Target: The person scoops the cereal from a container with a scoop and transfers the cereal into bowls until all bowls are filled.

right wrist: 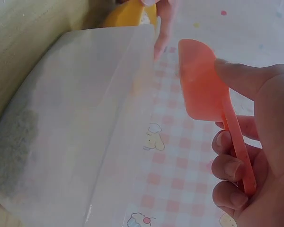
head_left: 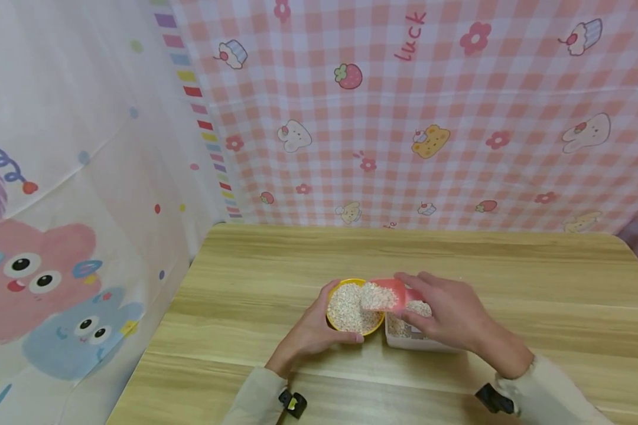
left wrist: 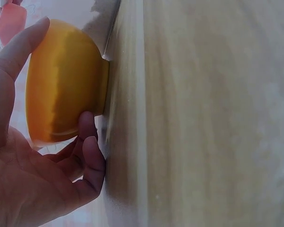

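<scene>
My left hand [head_left: 316, 326] holds a yellow bowl [left wrist: 68, 80] from its left side, thumb at the rim and fingers near the base. Pale oat flakes [head_left: 347, 313] fill the bowl close to its rim. A pink scoop [right wrist: 201, 85], heaped with flakes in the head view, is gripped by its handle in my right hand [head_left: 454, 310]. The scoop's front overlaps the bowl's right part in the head view. Beneath my right hand stands a translucent white container [right wrist: 75, 118] with more flakes inside, partly hidden by that hand.
The bowl and container stand side by side on a wood-grain table [head_left: 276, 254]. A pink checked cloth [head_left: 319, 118] hangs behind the table's back edge, and a white cartoon-printed cloth [head_left: 138, 236] hangs along the left.
</scene>
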The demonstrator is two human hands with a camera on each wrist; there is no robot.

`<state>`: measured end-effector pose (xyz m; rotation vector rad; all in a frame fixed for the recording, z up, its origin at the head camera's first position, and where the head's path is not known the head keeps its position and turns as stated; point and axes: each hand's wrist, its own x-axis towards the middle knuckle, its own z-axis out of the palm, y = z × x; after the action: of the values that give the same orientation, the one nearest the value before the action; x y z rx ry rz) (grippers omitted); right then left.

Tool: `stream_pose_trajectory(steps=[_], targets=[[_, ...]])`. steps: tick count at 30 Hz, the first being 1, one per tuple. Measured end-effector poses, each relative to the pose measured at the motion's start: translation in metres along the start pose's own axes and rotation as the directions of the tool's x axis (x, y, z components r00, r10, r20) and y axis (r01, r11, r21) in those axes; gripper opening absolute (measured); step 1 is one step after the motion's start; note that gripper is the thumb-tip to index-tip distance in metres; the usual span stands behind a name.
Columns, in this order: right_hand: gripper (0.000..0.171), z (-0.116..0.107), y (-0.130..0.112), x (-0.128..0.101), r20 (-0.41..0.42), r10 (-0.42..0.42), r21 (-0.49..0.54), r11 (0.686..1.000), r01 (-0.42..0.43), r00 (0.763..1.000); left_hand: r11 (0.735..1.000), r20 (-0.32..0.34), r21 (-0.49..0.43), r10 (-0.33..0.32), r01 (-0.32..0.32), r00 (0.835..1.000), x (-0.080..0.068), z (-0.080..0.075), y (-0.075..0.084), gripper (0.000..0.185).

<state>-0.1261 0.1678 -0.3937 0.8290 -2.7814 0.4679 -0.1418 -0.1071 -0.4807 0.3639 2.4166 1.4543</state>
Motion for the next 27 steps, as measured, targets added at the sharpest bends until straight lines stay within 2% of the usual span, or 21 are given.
stream_pose_trajectory(steps=[7,15,19,27], targets=[[0.06,0.0031,-0.003,0.0016,0.002,-0.052,-0.061,0.997,0.052,0.999,1.0,0.003,-0.002,-0.002,0.002,1.0,0.0009,-0.0001,0.0,0.115],[0.057,0.0076,-0.0033,0.0025,-0.039,-0.164,-0.127,0.979,0.158,0.986,1.0,0.001,0.01,-0.004,0.004,1.0,0.0009,-0.001,-0.0005,0.115],[0.057,0.0091,-0.0028,0.0038,-0.077,-0.237,-0.172,0.96,0.221,0.968,1.0,0.0,0.017,-0.012,0.012,1.0,0.0004,-0.0011,0.0003,0.115],[0.061,0.0098,-0.0029,0.0061,-0.134,-0.371,-0.261,0.908,0.328,0.919,1.0,0.001,0.013,-0.018,0.018,1.0,0.0014,-0.0014,0.0002,0.114]])
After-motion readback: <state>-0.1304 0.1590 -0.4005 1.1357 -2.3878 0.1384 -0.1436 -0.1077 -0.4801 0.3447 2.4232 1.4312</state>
